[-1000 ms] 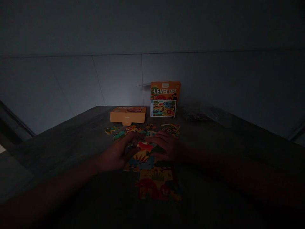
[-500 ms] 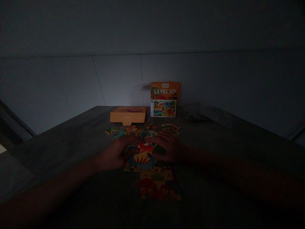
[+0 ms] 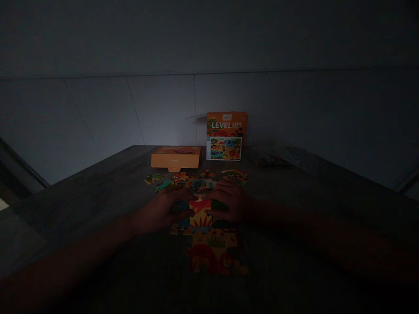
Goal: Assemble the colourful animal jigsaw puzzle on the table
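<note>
A jigsaw puzzle piece (image 3: 200,213), red at the top and yellow with red leaves below, is between my two hands. My left hand (image 3: 163,209) pinches its left edge with thumb and fingers. On the opposite edge, my right hand (image 3: 229,200) is closed with its thumb at the side of the piece. Just nearer to me lies a joined part of the puzzle (image 3: 216,253) with a red lion and a green bush. Blue puzzle pieces (image 3: 181,222) show below my left hand. The dim light hides how the held piece meets its neighbours.
Loose puzzle pieces (image 3: 186,179) lie spread beyond my hands. An orange box (image 3: 176,161) lies flat behind them, and an upright "Level Up!" box (image 3: 225,131) stands near the wall. Clear plastic bags (image 3: 294,159) rest at the back right of the grey table (image 3: 108,179).
The held piece now shows as a separate, more upright piece between my hands, where before it looked level with the blue pieces. Both hands have barely shifted.
</note>
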Tool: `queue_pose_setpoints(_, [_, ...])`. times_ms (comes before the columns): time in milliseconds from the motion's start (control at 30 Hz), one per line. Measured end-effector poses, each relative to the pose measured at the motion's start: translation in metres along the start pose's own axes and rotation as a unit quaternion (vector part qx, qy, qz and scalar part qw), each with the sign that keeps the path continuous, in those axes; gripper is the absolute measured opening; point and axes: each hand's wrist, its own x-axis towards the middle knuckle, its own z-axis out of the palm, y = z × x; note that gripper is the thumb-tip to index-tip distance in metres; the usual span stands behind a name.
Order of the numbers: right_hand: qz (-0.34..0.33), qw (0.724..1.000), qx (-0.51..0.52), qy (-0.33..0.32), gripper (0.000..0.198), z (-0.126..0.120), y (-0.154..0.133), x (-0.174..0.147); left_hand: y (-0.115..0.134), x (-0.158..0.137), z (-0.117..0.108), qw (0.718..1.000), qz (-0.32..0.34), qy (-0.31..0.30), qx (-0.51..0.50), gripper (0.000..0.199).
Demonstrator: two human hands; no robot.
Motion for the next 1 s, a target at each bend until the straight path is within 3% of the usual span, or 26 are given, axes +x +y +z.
queue_pose_setpoints(1000, [0.008, 1.000, 0.004, -0.007, 0.023, -0.0048, -0.0054, 0.0043, 0.0085, 0.0016, -0.0017, 0.999, -0.009, -0.004, 0.037, 0.017])
